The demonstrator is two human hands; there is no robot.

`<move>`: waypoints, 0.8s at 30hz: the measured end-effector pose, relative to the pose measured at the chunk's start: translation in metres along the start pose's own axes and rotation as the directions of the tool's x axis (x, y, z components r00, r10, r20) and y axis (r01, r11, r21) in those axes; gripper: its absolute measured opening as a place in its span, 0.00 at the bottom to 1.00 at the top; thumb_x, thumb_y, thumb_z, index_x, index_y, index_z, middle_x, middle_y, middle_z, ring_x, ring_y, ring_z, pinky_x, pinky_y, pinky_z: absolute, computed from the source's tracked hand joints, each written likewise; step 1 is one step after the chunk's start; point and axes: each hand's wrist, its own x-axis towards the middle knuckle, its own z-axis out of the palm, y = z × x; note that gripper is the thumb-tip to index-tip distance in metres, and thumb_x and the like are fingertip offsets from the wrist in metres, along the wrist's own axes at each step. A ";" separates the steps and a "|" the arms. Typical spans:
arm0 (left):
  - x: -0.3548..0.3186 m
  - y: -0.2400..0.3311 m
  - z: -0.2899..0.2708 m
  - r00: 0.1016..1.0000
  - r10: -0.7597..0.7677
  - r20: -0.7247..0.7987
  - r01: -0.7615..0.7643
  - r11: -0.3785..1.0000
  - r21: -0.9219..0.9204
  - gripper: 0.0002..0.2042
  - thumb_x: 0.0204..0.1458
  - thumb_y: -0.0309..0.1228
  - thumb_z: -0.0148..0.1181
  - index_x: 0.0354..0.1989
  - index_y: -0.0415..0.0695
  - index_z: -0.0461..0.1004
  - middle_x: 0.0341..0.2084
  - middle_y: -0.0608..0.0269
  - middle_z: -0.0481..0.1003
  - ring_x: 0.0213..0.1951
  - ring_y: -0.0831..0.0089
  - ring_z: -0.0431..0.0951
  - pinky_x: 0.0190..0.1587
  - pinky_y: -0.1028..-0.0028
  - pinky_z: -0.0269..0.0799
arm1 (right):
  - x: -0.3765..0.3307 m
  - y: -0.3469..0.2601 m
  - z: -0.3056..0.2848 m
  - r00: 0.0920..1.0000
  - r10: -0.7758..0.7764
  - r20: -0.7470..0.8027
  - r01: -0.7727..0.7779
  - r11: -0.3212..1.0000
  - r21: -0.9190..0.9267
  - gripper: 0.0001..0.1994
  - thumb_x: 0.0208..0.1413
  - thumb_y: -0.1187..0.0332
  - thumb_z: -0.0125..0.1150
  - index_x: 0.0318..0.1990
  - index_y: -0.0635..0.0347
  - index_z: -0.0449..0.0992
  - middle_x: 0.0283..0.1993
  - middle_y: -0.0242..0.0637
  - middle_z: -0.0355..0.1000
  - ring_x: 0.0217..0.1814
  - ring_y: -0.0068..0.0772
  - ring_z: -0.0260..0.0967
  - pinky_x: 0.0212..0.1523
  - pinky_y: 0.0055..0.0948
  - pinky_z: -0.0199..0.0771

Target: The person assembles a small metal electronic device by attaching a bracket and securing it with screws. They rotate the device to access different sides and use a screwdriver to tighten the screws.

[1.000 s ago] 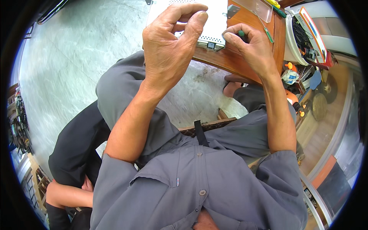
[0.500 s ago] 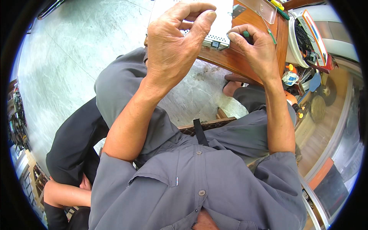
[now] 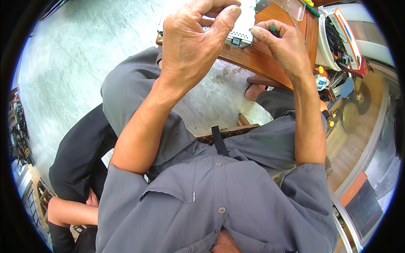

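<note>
My left hand (image 3: 190, 52) is raised over the near side of a white metal case (image 3: 245, 19), its fingers curled and thumb and forefinger tips brought together. What they pinch, if anything, cannot be made out. Along the case's near edge run small perforations, with a bluish square socket (image 3: 236, 41) set among them. At the case's near right corner my right hand (image 3: 287, 48) has thumb and forefinger pinched together. A dark green handle (image 3: 274, 30) shows inside its curled fingers; the rest of that tool is hidden.
The case rests on a brown wooden table (image 3: 270, 63). A clear plastic tray (image 3: 291, 8) and green and yellow handles (image 3: 312, 9) lie beyond. Right of it stands a white tub of black cables (image 3: 333, 40). Another person's dark sleeve (image 3: 80, 156) is at the left.
Both hands have shifted slightly away from me, up in the view, still in the same pose. The green tool lying beside my right hand has dropped out of sight behind it.
</note>
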 end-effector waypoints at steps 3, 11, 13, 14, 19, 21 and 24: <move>-0.001 0.006 0.000 1.000 -0.004 0.001 0.004 1.000 -0.005 0.11 0.63 0.30 0.64 0.48 0.36 0.82 0.35 0.62 0.83 0.31 0.80 0.79 0.33 0.78 0.76 | -0.002 -0.010 -0.003 0.998 0.062 0.031 -0.062 0.998 0.019 0.15 0.59 0.59 0.72 0.42 0.63 0.84 0.35 0.27 0.80 0.38 0.15 0.74 0.43 0.20 0.71; 0.001 -0.001 0.001 1.000 0.011 -0.001 -0.011 1.000 -0.013 0.11 0.63 0.30 0.64 0.48 0.36 0.82 0.35 0.61 0.83 0.31 0.80 0.79 0.33 0.78 0.76 | -0.003 -0.012 -0.003 0.997 0.081 0.016 -0.081 0.996 -0.023 0.15 0.59 0.58 0.72 0.41 0.62 0.84 0.34 0.26 0.80 0.37 0.14 0.72 0.41 0.18 0.69; 0.001 -0.004 0.001 1.000 0.024 0.004 -0.023 0.999 -0.024 0.11 0.63 0.30 0.64 0.48 0.36 0.82 0.35 0.61 0.83 0.31 0.80 0.79 0.33 0.78 0.77 | -0.003 -0.015 -0.002 0.995 0.100 0.008 -0.100 0.993 -0.057 0.15 0.58 0.57 0.72 0.40 0.62 0.83 0.33 0.25 0.79 0.36 0.14 0.71 0.40 0.18 0.68; 0.001 -0.003 0.001 1.000 0.017 0.007 -0.017 1.000 -0.023 0.11 0.63 0.30 0.64 0.48 0.36 0.82 0.35 0.61 0.83 0.31 0.80 0.79 0.33 0.78 0.77 | -0.003 -0.017 -0.002 0.994 0.112 0.006 -0.112 0.991 -0.077 0.15 0.57 0.57 0.72 0.40 0.62 0.83 0.33 0.25 0.79 0.36 0.13 0.71 0.40 0.18 0.68; 0.001 -0.001 0.001 0.999 -0.013 0.030 0.014 0.999 -0.028 0.11 0.63 0.30 0.64 0.48 0.36 0.82 0.36 0.60 0.83 0.31 0.80 0.79 0.33 0.78 0.77 | -0.001 -0.018 -0.003 0.994 0.109 0.019 -0.107 0.993 -0.054 0.15 0.56 0.57 0.72 0.38 0.62 0.83 0.32 0.24 0.78 0.34 0.13 0.69 0.38 0.18 0.65; 0.001 -0.001 0.001 0.999 -0.014 0.035 0.016 0.999 -0.037 0.11 0.63 0.30 0.64 0.48 0.36 0.82 0.36 0.60 0.83 0.31 0.79 0.79 0.32 0.77 0.77 | -0.001 -0.017 -0.004 0.993 0.113 0.034 -0.112 0.994 -0.015 0.15 0.56 0.57 0.72 0.38 0.62 0.83 0.31 0.24 0.77 0.33 0.13 0.68 0.37 0.18 0.64; 0.001 0.000 0.001 0.999 -0.015 0.039 0.017 0.999 -0.039 0.12 0.63 0.30 0.64 0.48 0.35 0.82 0.36 0.59 0.83 0.32 0.78 0.80 0.32 0.77 0.78 | 0.001 -0.010 -0.005 0.998 0.064 0.013 -0.064 0.997 -0.032 0.15 0.56 0.57 0.72 0.38 0.62 0.83 0.30 0.23 0.76 0.31 0.12 0.66 0.34 0.18 0.63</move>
